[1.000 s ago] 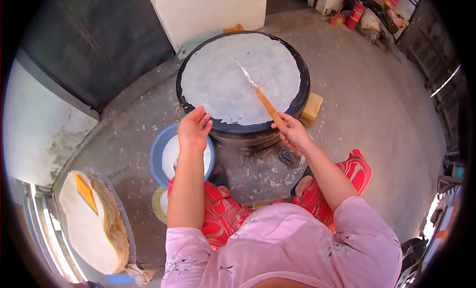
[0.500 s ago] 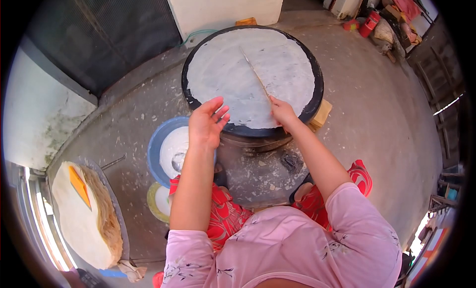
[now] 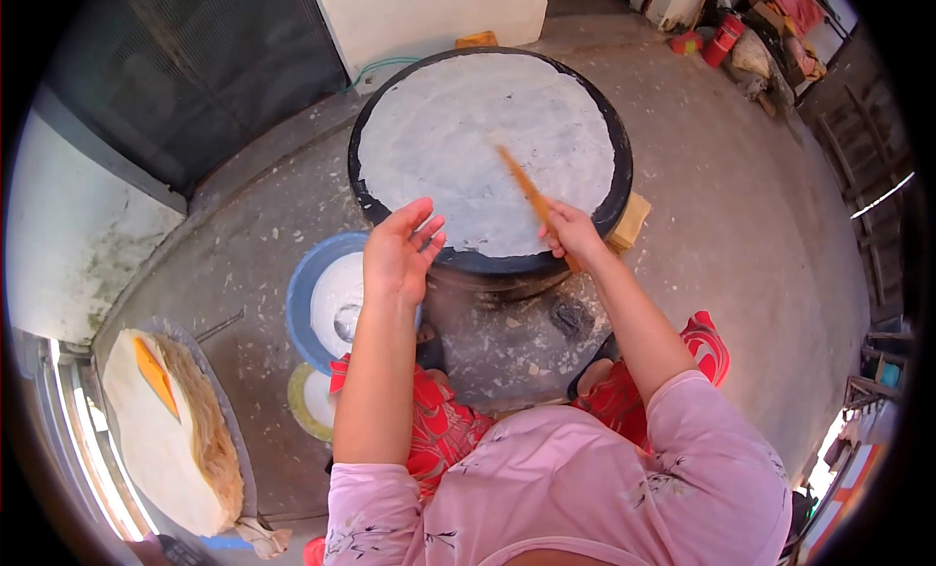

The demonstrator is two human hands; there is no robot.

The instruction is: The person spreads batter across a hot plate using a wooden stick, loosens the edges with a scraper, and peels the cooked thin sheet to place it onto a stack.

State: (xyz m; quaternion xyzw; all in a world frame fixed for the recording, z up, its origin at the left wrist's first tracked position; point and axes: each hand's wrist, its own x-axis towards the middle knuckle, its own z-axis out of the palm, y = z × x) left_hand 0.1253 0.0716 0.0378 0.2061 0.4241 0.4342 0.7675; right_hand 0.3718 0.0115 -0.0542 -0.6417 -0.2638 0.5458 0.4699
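One bare left hand (image 3: 402, 251): fingers loose and spread, holding nothing, by the near left edge of the big round black griddle (image 3: 623, 176).
One bare right hand (image 3: 572, 229): closed around a long flat brown wooden stick (image 3: 526, 188).
Stick: its far end is blurry over the griddle; I can't tell if it touches.
Wet-looking white layer (image 3: 468, 156): spread over most of the griddle; that part looks nearly done.
Left bare: a black ring around the layer's bumpy edge.
Round blue bowl (image 3: 300, 312): on the floor, with white stuff inside.
Pile of thin cream sheets (image 3: 161, 449): beside the bowls, apart from the griddle.
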